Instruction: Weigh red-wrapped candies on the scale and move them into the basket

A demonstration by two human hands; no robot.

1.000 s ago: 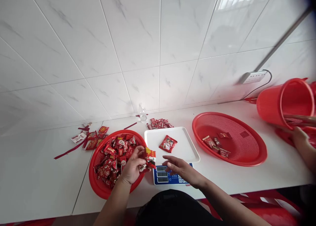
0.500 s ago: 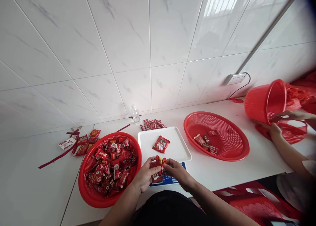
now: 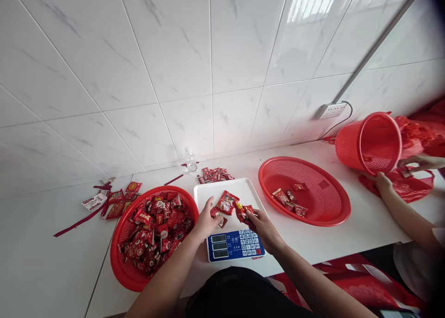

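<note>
A white scale tray point(image 3: 247, 188) carries a red snack packet point(image 3: 227, 202). At the tray's left side, my left hand point(image 3: 206, 223) has its thumb and fingers apart around a small red packet point(image 3: 219, 219), which appears to rest on the tray. Between the fingers of my right hand point(image 3: 266, 227) is a red and yellow packet point(image 3: 243, 211), held over the right part of the tray. The scale's blue keypad panel point(image 3: 235, 244) faces me below both hands.
A red basket point(image 3: 116, 267) full of small packets stands at left. To the right, a wide red basket point(image 3: 330, 202) holds several packets. Farther right, a co-worker's hands point(image 3: 384, 186) are at a tipped red basket point(image 3: 351, 137). A clear bottle point(image 3: 191, 162) stands near the wall.
My hands have moved apart and forward over the tray. The small packet has moved from above the keypad onto the tray. The co-worker's basket has turned toward me.
</note>
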